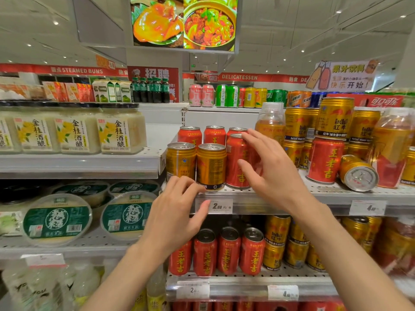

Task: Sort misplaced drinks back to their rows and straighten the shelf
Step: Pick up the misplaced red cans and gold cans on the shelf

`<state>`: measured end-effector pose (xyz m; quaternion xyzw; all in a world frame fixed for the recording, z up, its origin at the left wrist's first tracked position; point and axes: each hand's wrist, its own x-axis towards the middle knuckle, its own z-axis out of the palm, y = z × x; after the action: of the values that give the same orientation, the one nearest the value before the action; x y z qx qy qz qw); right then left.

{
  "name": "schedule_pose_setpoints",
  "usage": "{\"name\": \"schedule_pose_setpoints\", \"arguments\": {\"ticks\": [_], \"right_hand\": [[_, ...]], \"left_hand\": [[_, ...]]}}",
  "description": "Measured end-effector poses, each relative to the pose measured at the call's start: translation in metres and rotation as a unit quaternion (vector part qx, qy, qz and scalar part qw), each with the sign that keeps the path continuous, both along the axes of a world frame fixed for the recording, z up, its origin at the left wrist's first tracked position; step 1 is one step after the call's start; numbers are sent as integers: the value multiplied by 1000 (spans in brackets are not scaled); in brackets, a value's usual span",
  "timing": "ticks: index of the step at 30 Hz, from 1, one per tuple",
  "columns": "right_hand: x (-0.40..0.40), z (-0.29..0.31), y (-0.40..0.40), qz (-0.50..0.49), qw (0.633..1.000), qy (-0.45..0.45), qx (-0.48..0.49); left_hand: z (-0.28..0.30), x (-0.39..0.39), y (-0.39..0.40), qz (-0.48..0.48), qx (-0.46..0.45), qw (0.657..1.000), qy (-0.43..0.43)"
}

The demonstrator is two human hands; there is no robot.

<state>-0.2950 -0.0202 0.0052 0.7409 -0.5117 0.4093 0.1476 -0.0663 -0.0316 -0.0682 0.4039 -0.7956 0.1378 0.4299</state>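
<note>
The right hand [272,167] was spread wide, fingers fanned over the side and rim of a red can [237,161] at the front of the shelf [280,194], touching it or very nearly, not gripping it. The left hand [177,212] hung open and empty at about seven o'clock from that can, its fingertips [190,184] at the shelf lip beside a price tag [221,206]. Two gold cans [211,166] stood upright at nine o'clock of the red can, among red ones. At three o'clock, well apart, another red can [325,159] stood among gold stock, with a tipped gold can [358,172] lying on its side just beside it.
</note>
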Motion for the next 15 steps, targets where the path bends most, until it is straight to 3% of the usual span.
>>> {"name": "schedule_pose_setpoints", "arguments": {"ticks": [4,9,15], "right_hand": [[3,-24,28,-2,998,-52,25],[4,-71,69,-6,983,-161,83],[-7,-139,97,-56,939,-284,185]], "left_hand": [[-8,7,9,-42,42,998,35],[-27,11,25,-97,85,982,139],[-78,14,47,-114,224,929,272]]}}
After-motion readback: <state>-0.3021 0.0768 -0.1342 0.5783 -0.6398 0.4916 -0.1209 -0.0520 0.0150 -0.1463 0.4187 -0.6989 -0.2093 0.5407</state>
